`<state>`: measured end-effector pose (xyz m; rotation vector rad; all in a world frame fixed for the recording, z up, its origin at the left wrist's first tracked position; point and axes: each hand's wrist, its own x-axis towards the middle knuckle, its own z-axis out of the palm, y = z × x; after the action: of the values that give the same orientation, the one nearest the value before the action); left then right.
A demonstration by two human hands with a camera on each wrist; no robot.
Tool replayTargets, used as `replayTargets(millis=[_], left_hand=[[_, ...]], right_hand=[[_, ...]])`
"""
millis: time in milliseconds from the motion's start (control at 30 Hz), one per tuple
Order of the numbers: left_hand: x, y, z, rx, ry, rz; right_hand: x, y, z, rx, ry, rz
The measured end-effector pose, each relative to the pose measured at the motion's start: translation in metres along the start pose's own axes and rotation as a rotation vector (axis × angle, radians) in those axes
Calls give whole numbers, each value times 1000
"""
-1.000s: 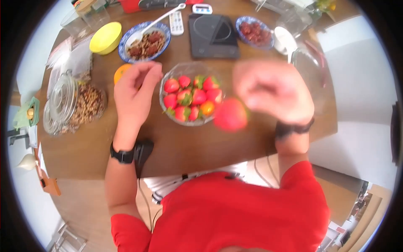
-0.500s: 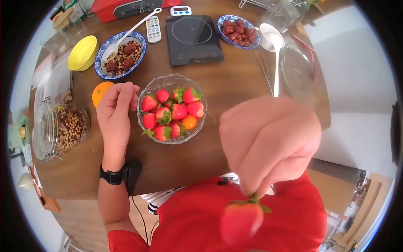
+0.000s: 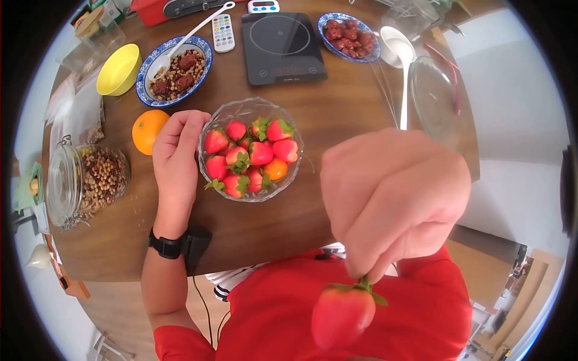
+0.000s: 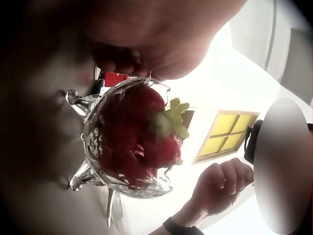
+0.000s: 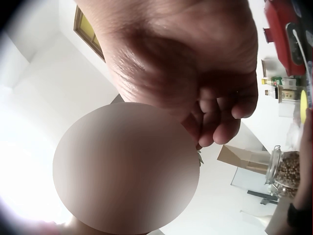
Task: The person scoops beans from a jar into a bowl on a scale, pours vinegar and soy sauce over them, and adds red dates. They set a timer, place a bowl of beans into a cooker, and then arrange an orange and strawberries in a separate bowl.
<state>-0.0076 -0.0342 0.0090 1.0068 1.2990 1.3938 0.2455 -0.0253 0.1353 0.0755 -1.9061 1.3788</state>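
My right hand (image 3: 394, 198) pinches a large red strawberry (image 3: 342, 316) by its green leafy top, raised near the chest and close to the head camera. The strawberry hangs tip down below the fingers. In the right wrist view the other fingers curl toward the palm. A footed glass bowl (image 3: 290, 186) of strawberries (image 3: 261, 153) with one small orange fruit (image 3: 275, 169) stands at the middle of the table. My left hand (image 3: 177, 144) rests beside it, fingers loosely bent, fingertips right at the left rim. An orange (image 3: 149, 132) lies just left of that hand.
Behind are a blue-patterned bowl (image 3: 142, 90) of beans and dates with a white spoon, a yellow bowl (image 3: 118, 71), a remote (image 3: 223, 33), a black cooktop (image 3: 283, 48) and a dish of red dates (image 3: 349, 39). A jar of beans (image 3: 102, 180) stands left, a glass lid (image 3: 430, 96) right.
My right hand has lifted the strawberry from beside the bowl up toward the head, and holds it there over the last half second. My left hand has shifted right to the bowl's rim.
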Motion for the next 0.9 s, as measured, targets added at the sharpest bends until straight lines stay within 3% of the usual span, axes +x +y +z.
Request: replayTargets(millis=[233,433,500,567,633,733,900], left_hand=[[2,0,-10,-62,-65,-50],[-2,5,-15,11,-63,10],[-3,6,-13,66,7,164],[-9,13,-12,73,15,221],[-13,22,-13,86,26,286],[-15,33,-16,387,-151,582],[-15,43,-8,335,-251,737]], right_hand=[[-2,0,-1,-10,10,32],[1,7,-10,-17,-14,86],[8,-4,-12,-445,27,339],[7,9,-4,-618,177,472],[7,21,0,-605,210,503],[7,33,4,-618,234,524],[9,40,9,-634,226,540]])
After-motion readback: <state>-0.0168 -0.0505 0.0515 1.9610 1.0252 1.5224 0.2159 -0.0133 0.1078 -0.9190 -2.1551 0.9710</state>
